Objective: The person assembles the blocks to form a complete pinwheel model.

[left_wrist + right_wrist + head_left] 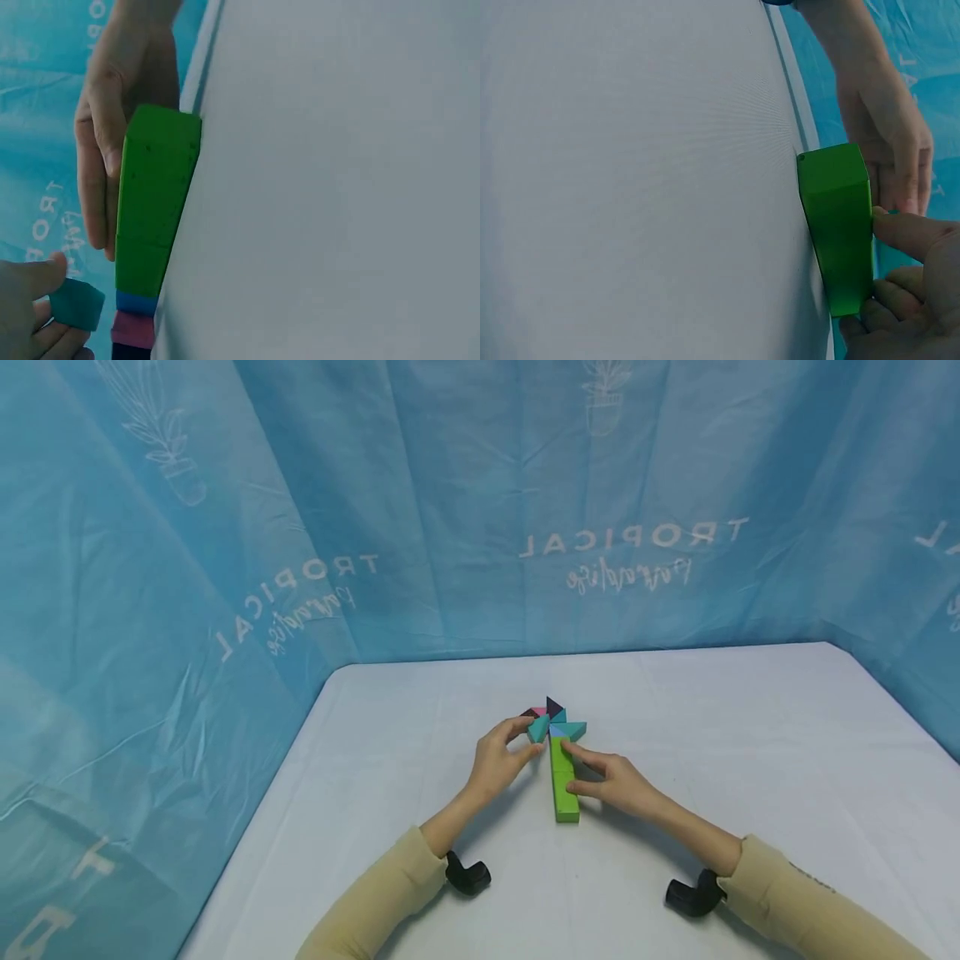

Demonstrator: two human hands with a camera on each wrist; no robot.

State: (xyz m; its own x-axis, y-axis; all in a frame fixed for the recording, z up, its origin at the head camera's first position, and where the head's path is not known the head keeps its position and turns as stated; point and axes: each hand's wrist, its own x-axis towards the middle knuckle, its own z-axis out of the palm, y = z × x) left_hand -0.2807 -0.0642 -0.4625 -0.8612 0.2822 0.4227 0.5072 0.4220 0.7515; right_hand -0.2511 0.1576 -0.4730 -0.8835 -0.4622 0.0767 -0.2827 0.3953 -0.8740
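Observation:
My left hand point(497, 757) pinches a teal block point(537, 729) between thumb and fingers, at the left of a pinwheel-like cluster. Below the cluster, a column of green blocks point(566, 800) lies end to end on the table. My right hand point(622, 782) rests against the column's right side, thumb and forefinger stretched along it. In the cluster are a dark triangular block point(553, 707), a second teal block point(574, 729), a blue piece point(558, 730) and a pink piece point(538, 711), partly hidden by the left hand. In the left wrist view, the pinched teal block point(78, 304) appears beside the row.
A white-covered table point(750, 735) lies under the blocks. Blue printed curtains point(480, 510) hang behind it and along its sides. Black wrist devices point(468, 875) sit at both sleeve cuffs.

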